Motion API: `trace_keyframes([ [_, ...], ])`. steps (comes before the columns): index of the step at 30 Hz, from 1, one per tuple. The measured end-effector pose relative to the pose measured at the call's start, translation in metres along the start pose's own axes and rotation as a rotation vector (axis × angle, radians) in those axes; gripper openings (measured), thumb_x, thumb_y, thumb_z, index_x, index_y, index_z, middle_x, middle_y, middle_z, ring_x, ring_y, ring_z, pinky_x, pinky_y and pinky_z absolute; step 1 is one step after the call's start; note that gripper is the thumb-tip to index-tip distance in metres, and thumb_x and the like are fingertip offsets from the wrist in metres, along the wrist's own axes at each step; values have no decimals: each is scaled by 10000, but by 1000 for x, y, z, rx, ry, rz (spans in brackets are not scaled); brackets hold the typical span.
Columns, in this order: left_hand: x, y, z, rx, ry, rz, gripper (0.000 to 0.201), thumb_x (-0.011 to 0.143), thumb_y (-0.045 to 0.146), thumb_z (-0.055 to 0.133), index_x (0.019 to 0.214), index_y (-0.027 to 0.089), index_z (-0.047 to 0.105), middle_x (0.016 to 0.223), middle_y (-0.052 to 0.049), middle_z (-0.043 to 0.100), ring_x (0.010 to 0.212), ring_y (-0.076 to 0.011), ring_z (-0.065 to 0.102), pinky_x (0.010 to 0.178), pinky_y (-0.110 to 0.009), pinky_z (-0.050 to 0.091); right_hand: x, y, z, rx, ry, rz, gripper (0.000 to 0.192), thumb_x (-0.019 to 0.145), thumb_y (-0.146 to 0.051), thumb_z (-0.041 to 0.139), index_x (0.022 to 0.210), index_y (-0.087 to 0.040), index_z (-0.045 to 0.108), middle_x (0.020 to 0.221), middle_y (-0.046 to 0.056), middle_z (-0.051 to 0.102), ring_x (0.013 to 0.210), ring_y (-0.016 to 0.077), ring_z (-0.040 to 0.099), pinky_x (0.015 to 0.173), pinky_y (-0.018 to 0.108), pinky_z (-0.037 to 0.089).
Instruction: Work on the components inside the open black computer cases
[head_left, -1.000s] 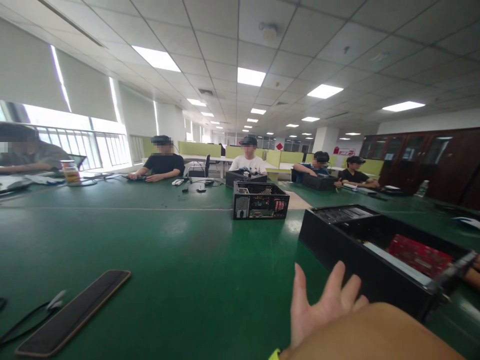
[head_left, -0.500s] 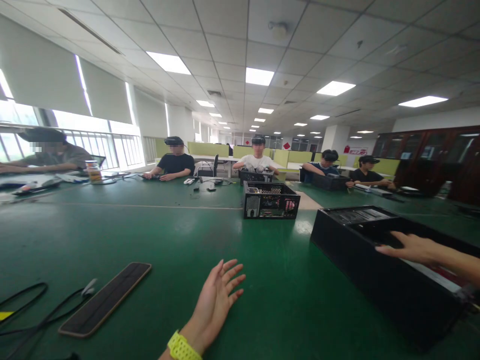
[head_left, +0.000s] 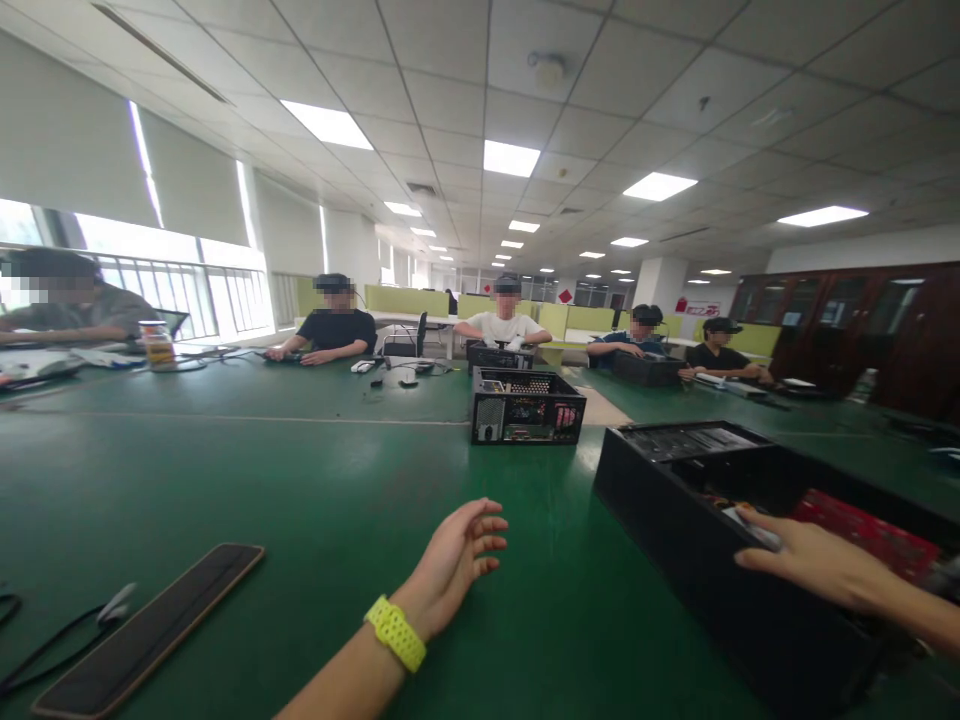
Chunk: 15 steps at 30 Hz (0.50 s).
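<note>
Under right hand (head_left: 814, 562), computer case (head_left: 675, 520)

The table (head_left: 315, 500) is deep green all over, and the open computer case (head_left: 705, 540) near the right hand is black with a bright red board (head_left: 870, 525) inside. A neon yellow dotted watch band (head_left: 396, 633) circles the left wrist, and a black pad (head_left: 142, 635) with a tan edge lies on the green.

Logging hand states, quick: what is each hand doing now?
Left hand: open, empty, above the green table.
Right hand: open, resting on the black computer case edge.
</note>
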<state>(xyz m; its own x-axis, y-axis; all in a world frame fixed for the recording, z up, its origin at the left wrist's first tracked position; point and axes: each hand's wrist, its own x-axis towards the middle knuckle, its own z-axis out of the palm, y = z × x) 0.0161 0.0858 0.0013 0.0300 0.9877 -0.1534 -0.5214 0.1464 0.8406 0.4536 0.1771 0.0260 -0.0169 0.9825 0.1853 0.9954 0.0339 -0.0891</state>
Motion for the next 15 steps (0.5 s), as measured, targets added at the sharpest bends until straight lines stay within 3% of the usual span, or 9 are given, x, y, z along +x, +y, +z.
trace_keyframes([
  [2, 11, 23, 26, 18, -39, 62, 161, 833, 311, 532, 921, 178, 550, 775, -10, 622, 659, -118, 593, 566, -225, 423, -28, -33, -9, 21, -140, -71, 687, 687, -596, 545, 1284, -257, 534, 1098, 105, 653, 977, 307, 611, 773, 373, 473],
  [6, 39, 63, 103, 97, -179, 212, 170, 832, 328, 509, 899, 180, 557, 749, 3, 607, 641, -103, 580, 560, -213, 420, -85, -120, -30, 51, -213, -234, 685, 656, -627, 579, 1262, -310, 543, 988, 102, 682, 911, 333, 620, 760, 411, 457],
  [9, 61, 65, 154, 400, -279, 391, 217, 819, 365, 504, 914, 180, 566, 777, -23, 623, 640, -118, 579, 540, -217, 400, -87, -175, -40, 391, -358, -484, 698, 699, -711, 510, 1264, -303, 534, 990, 56, 683, 856, 252, 633, 708, 322, 466],
  [12, 76, 41, 166, 977, -235, 698, 212, 800, 360, 512, 853, 174, 600, 785, -59, 641, 705, -161, 582, 634, -272, 427, -47, -206, -29, 463, -432, -656, 502, 818, -596, 447, 1085, -222, 650, 881, 38, 694, 752, 183, 626, 654, 260, 452],
  [14, 78, 25, 151, 1393, -146, 838, 229, 797, 364, 501, 771, 173, 625, 765, -85, 643, 772, -218, 584, 732, -349, 428, -15, -216, -11, 244, -399, -702, 370, 820, -479, 499, 944, -188, 691, 885, 55, 693, 797, 201, 619, 686, 269, 451],
  [15, 77, 19, 140, 1567, -127, 842, 248, 795, 368, 493, 729, 174, 634, 758, -101, 642, 798, -251, 586, 761, -388, 420, -2, -219, -1, 127, -405, -713, 330, 808, -440, 524, 924, -183, 695, 908, 64, 692, 830, 216, 616, 704, 276, 453],
])
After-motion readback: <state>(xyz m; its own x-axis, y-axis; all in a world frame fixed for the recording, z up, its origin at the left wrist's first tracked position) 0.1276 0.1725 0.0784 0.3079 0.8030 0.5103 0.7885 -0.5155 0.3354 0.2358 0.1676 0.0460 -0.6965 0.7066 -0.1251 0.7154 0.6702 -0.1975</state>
